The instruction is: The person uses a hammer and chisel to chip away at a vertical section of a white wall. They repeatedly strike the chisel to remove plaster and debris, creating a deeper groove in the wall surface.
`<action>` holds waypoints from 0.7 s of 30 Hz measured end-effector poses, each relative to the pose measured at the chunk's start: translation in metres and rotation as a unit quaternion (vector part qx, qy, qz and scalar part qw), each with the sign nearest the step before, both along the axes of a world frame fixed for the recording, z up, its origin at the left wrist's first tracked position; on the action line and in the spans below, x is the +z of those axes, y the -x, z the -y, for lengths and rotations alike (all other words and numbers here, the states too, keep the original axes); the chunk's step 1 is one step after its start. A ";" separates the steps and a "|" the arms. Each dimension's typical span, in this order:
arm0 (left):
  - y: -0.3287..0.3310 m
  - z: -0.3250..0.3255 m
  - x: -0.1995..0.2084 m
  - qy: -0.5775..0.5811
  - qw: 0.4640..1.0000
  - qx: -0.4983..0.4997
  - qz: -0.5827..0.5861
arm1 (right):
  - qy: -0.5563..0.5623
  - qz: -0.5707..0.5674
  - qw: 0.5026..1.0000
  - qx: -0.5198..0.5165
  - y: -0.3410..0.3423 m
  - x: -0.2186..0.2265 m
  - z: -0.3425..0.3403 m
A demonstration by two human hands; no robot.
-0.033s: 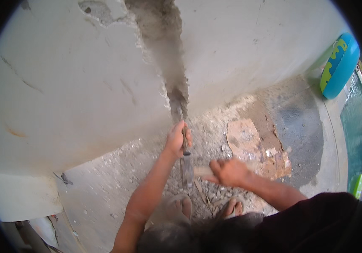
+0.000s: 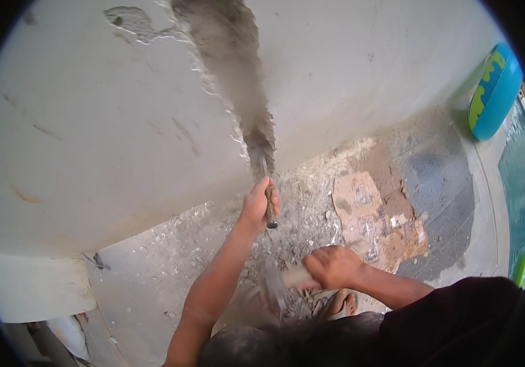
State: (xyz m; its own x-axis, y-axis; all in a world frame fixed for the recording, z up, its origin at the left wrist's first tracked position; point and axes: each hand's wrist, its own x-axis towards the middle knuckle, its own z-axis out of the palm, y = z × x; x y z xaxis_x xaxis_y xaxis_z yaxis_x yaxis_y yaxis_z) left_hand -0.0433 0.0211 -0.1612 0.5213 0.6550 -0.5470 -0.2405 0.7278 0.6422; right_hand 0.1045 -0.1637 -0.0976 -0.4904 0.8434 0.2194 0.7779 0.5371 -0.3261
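My left hand (image 2: 258, 203) is closed around a chisel (image 2: 271, 217), its tip pressed into the lower end of a rough channel (image 2: 232, 67) cut in the pale wall (image 2: 121, 128). The chisel's struck end faces back toward me. In my right hand (image 2: 334, 267) is a hammer (image 2: 273, 287) with a light wooden handle, gripped in a fist. Its metal head, smeared by motion, is below the chisel and apart from it, over my feet. Dust hazes the channel.
Broken rubble (image 2: 299, 226) covers the floor along the wall's foot. A torn piece of cardboard (image 2: 354, 192) lies to the right, beside a dark damp patch (image 2: 437, 177). Farther right are a blue inflatable ring (image 2: 500, 101) and a pool of water (image 2: 515, 177). A sandalled foot (image 2: 342, 304) stands among the debris.
The hammer has swung back toward me, from next to the chisel's end to lower down. My right hand has dropped slightly with it. My left hand keeps its hold on the chisel.
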 end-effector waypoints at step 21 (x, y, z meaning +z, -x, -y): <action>-0.077 0.042 -0.008 -0.020 0.988 0.124 -0.094 | 0.061 -0.393 0.834 -0.384 0.012 -0.033 0.082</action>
